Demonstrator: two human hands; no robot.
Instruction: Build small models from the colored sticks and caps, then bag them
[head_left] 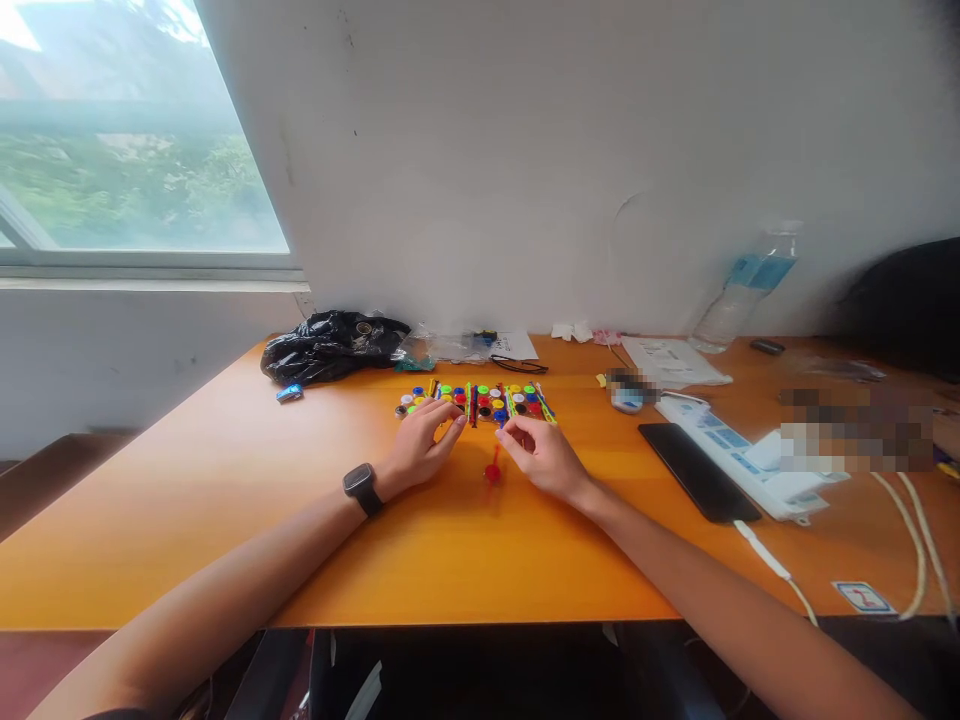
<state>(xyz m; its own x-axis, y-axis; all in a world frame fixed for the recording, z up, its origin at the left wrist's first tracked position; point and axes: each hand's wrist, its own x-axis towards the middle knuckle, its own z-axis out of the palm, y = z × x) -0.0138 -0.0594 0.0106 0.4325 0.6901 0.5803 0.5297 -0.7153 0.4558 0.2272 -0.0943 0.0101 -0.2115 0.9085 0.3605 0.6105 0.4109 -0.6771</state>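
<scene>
A small red disc with a thin stem (492,474), shaped like a spinning top, is low over the wooden table between my hands. My right hand (546,458) is closed in a pinch, its thumb and fingertips at the upper end of the stem. My left hand (426,442) is open, palm turned inward, with thumb and index finger apart and nothing visible between them. Just beyond the hands lie rows of small coloured discs (484,392), with bundles of thin coloured sticks (471,400) between them. My left fingers partly hide the nearest discs.
A black plastic bag (330,342) and a small blue packet (289,393) lie to the left. Eyeglasses (519,365) rest at the back. On the right are a black phone (697,470), a white power strip (739,455), cables and a clear bottle (742,295).
</scene>
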